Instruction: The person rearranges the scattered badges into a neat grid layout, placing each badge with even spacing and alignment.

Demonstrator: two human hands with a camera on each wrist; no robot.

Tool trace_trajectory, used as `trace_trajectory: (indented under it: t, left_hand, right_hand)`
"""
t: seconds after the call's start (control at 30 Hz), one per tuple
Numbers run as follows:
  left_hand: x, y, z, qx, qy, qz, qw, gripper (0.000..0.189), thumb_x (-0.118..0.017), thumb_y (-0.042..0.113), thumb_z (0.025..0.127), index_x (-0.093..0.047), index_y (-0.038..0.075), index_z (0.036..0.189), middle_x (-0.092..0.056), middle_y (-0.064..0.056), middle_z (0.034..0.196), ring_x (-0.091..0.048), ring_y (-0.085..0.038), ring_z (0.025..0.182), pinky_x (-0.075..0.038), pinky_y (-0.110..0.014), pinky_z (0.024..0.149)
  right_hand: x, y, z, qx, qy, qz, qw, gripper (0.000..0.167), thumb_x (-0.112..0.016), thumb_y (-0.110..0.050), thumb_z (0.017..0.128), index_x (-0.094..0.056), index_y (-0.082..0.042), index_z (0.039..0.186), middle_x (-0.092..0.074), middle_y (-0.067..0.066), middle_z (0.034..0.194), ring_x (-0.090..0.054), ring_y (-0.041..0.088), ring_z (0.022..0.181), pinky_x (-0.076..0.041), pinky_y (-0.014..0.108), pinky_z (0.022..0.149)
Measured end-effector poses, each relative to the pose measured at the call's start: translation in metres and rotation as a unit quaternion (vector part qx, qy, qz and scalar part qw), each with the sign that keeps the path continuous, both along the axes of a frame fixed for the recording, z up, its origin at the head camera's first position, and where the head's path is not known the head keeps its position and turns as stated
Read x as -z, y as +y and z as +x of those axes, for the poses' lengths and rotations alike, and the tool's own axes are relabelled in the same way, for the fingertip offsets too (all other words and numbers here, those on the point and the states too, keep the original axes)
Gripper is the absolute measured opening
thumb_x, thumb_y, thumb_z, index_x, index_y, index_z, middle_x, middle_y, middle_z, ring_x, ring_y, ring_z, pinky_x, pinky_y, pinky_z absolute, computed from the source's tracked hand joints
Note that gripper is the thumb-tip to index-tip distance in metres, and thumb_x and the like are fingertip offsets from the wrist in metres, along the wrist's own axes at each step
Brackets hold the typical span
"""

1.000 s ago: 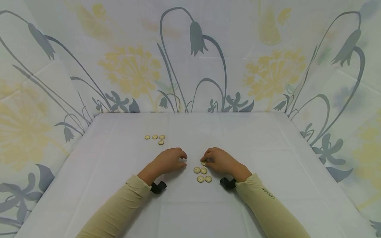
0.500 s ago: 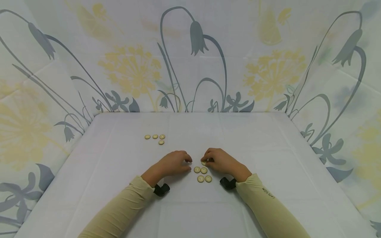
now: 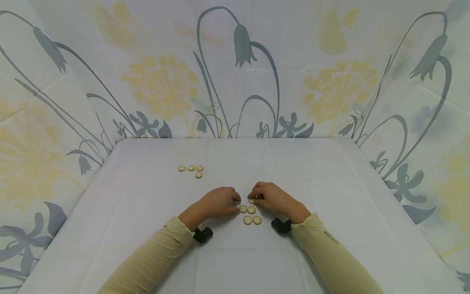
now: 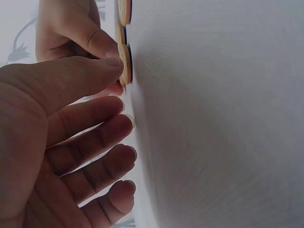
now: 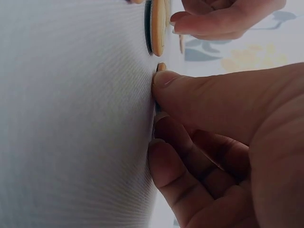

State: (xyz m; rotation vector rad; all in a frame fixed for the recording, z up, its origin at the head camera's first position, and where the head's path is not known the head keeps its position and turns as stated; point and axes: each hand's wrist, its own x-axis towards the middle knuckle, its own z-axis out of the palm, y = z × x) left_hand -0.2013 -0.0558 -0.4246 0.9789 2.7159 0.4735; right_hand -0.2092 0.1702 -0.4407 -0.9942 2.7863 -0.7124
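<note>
My right hand [image 3: 274, 199] pinches a pale round button [image 3: 251, 201] between thumb and fingers, low at the tabletop. In the right wrist view only a sliver of that button [image 5: 162, 66] shows past the thumb. My left hand [image 3: 217, 202] reaches in from the left, fingers apart and gently bent. Its thumb tip is right at the edge of another button [image 3: 242, 209]. Beside that lies a further button [image 3: 251, 210], and a pair, a left button [image 3: 247, 220] and a right button [image 3: 257, 220], sits nearer the front.
Farther back on the left, several similar buttons [image 3: 191, 168] lie in a row, with a single button [image 3: 198, 175] just in front. A white cloth covers the table [image 3: 315, 163]. Flower-printed cloth walls [image 3: 257, 102] rise behind and at both sides.
My left hand has moved right, bringing its thumb up to the nearest button. The right hand has kept its pinch on its button in the same place.
</note>
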Motion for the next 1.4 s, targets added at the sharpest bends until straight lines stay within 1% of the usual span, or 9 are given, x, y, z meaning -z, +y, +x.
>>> trace_trajectory:
  t: [0.2, 0.43, 0.63, 0.77, 1.1, 1.23, 1.4]
  left_hand:
    - [0.000, 0.005, 0.001, 0.012, 0.007, -0.001, 0.9999, 0.028, -0.070, 0.031, 0.088, -0.072, 0.015, 0.111, -0.066, 0.002, 0.105, -0.062, -0.013, 0.095, -0.051, -0.032, 0.086]
    - [-0.004, 0.011, 0.003, 0.019, 0.001, -0.008, 0.9998, 0.026, -0.070, 0.029, 0.088, -0.072, 0.015, 0.109, -0.065, 0.002, 0.103, -0.062, -0.013, 0.093, -0.051, -0.031, 0.084]
    - [-0.005, 0.014, 0.005, 0.023, 0.003, -0.019, 0.9996, 0.024, -0.071, 0.029, 0.088, -0.072, 0.015, 0.108, -0.064, 0.002, 0.101, -0.060, -0.012, 0.089, -0.050, -0.030, 0.082]
    - [-0.005, 0.015, 0.005, 0.022, 0.004, -0.025, 0.9994, 0.024, -0.070, 0.028, 0.088, -0.072, 0.015, 0.109, -0.063, 0.002, 0.101, -0.060, -0.012, 0.089, -0.050, -0.030, 0.082]
    - [0.001, 0.017, 0.003, 0.020, 0.008, -0.031, 0.9993, 0.023, -0.071, 0.028, 0.088, -0.072, 0.016, 0.108, -0.062, 0.003, 0.099, -0.059, -0.011, 0.087, -0.050, -0.029, 0.080]
    - [0.000, 0.017, 0.004, 0.022, 0.013, -0.033, 0.9991, 0.021, -0.070, 0.027, 0.088, -0.072, 0.016, 0.107, -0.062, 0.003, 0.097, -0.058, -0.010, 0.084, -0.050, -0.029, 0.079]
    - [-0.002, 0.015, 0.005, 0.014, 0.018, -0.031, 0.9993, 0.022, -0.069, 0.024, 0.088, -0.071, 0.014, 0.108, -0.064, 0.003, 0.098, -0.060, -0.013, 0.088, -0.051, -0.031, 0.082]
  right_hand:
    - [0.000, 0.001, 0.001, -0.005, 0.005, -0.001, 1.0000, 0.020, -0.067, -0.012, 0.090, -0.074, -0.013, 0.108, -0.066, -0.002, 0.105, -0.062, 0.014, 0.095, -0.050, 0.030, 0.083]
    - [-0.002, 0.001, 0.001, -0.004, -0.001, -0.005, 1.0000, 0.020, -0.067, -0.012, 0.090, -0.074, -0.014, 0.109, -0.066, -0.003, 0.105, -0.061, 0.013, 0.096, -0.050, 0.029, 0.083]
    - [-0.002, 0.000, 0.001, -0.006, 0.002, -0.007, 1.0000, 0.020, -0.067, -0.012, 0.090, -0.074, -0.014, 0.108, -0.066, -0.003, 0.105, -0.061, 0.012, 0.094, -0.050, 0.028, 0.082]
    - [-0.001, 0.000, 0.001, -0.005, 0.004, -0.006, 1.0000, 0.020, -0.067, -0.012, 0.089, -0.074, -0.013, 0.108, -0.066, -0.003, 0.104, -0.061, 0.012, 0.094, -0.050, 0.028, 0.081]
    - [0.000, 0.001, 0.001, -0.008, 0.006, -0.007, 0.9999, 0.019, -0.068, -0.012, 0.089, -0.074, -0.013, 0.108, -0.066, -0.002, 0.104, -0.061, 0.012, 0.094, -0.051, 0.029, 0.082]
    - [0.000, 0.001, 0.000, -0.007, 0.004, -0.008, 0.9999, 0.019, -0.068, -0.012, 0.089, -0.074, -0.013, 0.108, -0.066, -0.002, 0.104, -0.061, 0.012, 0.094, -0.051, 0.028, 0.082]
    - [0.000, 0.001, 0.001, 0.002, -0.006, -0.008, 0.9999, 0.020, -0.068, -0.012, 0.089, -0.074, -0.014, 0.108, -0.065, -0.004, 0.104, -0.060, 0.011, 0.094, -0.050, 0.028, 0.081]
